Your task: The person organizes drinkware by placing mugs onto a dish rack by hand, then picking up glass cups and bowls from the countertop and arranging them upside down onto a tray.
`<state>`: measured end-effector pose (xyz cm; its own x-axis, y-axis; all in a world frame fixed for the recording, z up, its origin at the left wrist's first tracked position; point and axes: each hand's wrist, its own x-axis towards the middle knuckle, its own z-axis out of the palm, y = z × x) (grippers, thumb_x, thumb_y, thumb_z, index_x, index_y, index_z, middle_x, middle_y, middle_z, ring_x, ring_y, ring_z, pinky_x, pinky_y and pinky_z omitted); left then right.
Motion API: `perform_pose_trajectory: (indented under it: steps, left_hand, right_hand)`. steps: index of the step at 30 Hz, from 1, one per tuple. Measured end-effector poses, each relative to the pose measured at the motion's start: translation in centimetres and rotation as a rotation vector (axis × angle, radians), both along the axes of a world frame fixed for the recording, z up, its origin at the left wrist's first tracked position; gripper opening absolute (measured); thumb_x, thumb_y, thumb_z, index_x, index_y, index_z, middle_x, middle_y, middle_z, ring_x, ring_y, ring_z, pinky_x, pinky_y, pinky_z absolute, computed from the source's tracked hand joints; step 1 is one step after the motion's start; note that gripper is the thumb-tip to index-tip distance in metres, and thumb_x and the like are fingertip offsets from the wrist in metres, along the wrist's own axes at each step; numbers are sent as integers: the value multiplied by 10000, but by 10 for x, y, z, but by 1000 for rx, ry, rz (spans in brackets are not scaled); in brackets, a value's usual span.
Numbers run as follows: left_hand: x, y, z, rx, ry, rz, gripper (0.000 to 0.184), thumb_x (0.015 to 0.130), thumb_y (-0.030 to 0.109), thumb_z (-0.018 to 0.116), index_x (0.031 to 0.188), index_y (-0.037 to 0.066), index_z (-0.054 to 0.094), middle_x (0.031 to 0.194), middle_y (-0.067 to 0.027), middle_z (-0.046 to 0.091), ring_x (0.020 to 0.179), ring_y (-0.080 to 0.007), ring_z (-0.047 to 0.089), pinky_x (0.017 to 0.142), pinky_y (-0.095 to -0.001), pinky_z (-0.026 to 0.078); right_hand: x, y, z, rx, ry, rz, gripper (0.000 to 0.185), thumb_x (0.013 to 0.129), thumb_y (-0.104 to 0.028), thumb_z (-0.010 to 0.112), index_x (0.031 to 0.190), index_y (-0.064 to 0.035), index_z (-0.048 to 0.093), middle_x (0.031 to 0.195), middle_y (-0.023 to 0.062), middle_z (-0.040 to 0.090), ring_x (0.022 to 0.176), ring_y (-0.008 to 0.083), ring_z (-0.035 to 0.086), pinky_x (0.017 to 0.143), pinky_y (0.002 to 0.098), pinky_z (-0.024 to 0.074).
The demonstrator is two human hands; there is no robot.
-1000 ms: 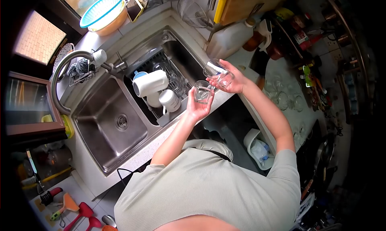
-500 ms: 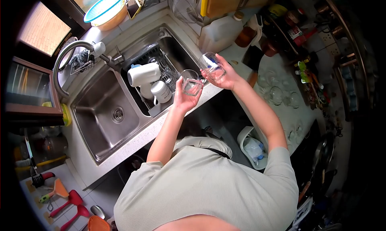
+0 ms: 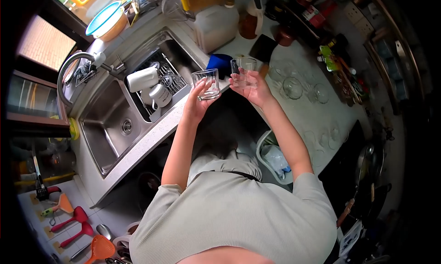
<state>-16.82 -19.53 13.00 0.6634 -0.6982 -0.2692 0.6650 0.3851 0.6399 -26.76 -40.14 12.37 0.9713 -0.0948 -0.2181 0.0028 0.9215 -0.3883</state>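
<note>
A clear drinking glass (image 3: pixel 209 82) is held upright in my left hand (image 3: pixel 196 107), fingers wrapped round its side, above the counter's front edge. My right hand (image 3: pixel 257 91) grips a second clear drinking glass (image 3: pixel 243 71) just to the right. The two glasses are close together but apart. Behind them a dark blue object (image 3: pixel 219 64) stands on the counter, partly covered by the glasses. To the left, a dish rack in the right sink basin holds a white mug (image 3: pixel 160 96), a white pitcher-like vessel (image 3: pixel 142 79) and clear glassware (image 3: pixel 171 82).
Several clear glass bowls and glasses (image 3: pixel 292 88) stand on the right counter. A plastic jug (image 3: pixel 216 27) is at the back. The left sink basin (image 3: pixel 108 128) lies under a curved faucet (image 3: pixel 62 73). A white bin (image 3: pixel 264 156) with plastic bags sits below.
Both hands have shifted rightward relative to the sink, carrying the glasses, which are now more upright. The view has turned right, and the dark blue object has come into sight.
</note>
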Motion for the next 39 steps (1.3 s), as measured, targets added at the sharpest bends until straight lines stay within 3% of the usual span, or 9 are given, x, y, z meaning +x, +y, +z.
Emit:
perform_pose_trajectory:
  steps: [4,8,14,18,19,23,27,35,39]
  left_hand:
    - [-33,-19,14,-56,-43,-248,591,857,304,633,1359,81,415,1193,-121,526,1108,-310,548,1018,-528,409]
    - [-52,-29,10,-183,3,-427,562,871,181,618,1373,86,383,1185,-95,569,1040,-199,587,948,-483,473]
    - [-92,-24,7,-76,-148,-644,523,850,316,630,1318,153,461,1282,-68,554,1093,-192,542,974,-401,422]
    - [-126,-24,-3,-152,-17,-781,578,815,369,651,1314,146,464,1290,-98,535,1118,-215,524,939,-382,430]
    - [-139,-22,0,-187,-10,-828,617,798,401,657,1320,138,460,1283,-109,528,1130,-225,514,918,-368,433]
    - [-197,-24,16,-227,128,-1044,626,814,421,642,1348,166,436,1233,-62,572,1098,-185,516,912,-368,408]
    - [-259,-24,29,-260,153,-1202,739,763,465,713,1348,118,422,1265,-78,529,1083,-238,538,885,-345,447]
    - [-411,-4,66,-302,-26,-1439,700,747,486,699,1302,163,420,1309,-92,527,1099,-200,533,947,-375,405]
    - [-501,15,77,-349,86,-1601,771,744,502,703,1335,132,374,1314,-100,513,1109,-203,531,920,-374,431]
  right_hand:
    - [-78,8,27,-342,113,-338,491,833,-174,661,1268,-70,459,1210,152,530,1033,327,616,897,447,527]
    - [-134,28,39,-615,176,-549,557,841,-128,654,1331,-63,397,1242,137,497,1020,298,626,821,398,562]
    - [-208,90,41,-529,239,-888,574,849,-132,648,1340,-48,362,1241,164,512,959,297,651,780,372,568]
    - [-260,134,36,-432,240,-1050,581,858,-205,640,1342,-57,355,1236,173,540,966,310,650,761,367,568]
    - [-275,145,34,-557,313,-1036,592,885,-360,580,1375,-103,369,1275,131,543,1041,283,627,792,342,537]
    - [-332,182,39,-527,303,-1141,636,876,-450,557,1383,-105,390,1283,104,524,1007,263,631,746,307,521]
    - [-389,211,48,-471,145,-1245,676,867,-449,578,1390,-69,378,1218,108,538,985,269,637,737,290,521]
    - [-521,266,60,-499,120,-1411,824,812,-539,587,1407,-29,329,1204,118,571,910,248,636,660,287,510]
    - [-609,301,65,-550,47,-1459,749,843,-494,560,1404,-49,339,1221,98,556,948,251,629,692,280,490]
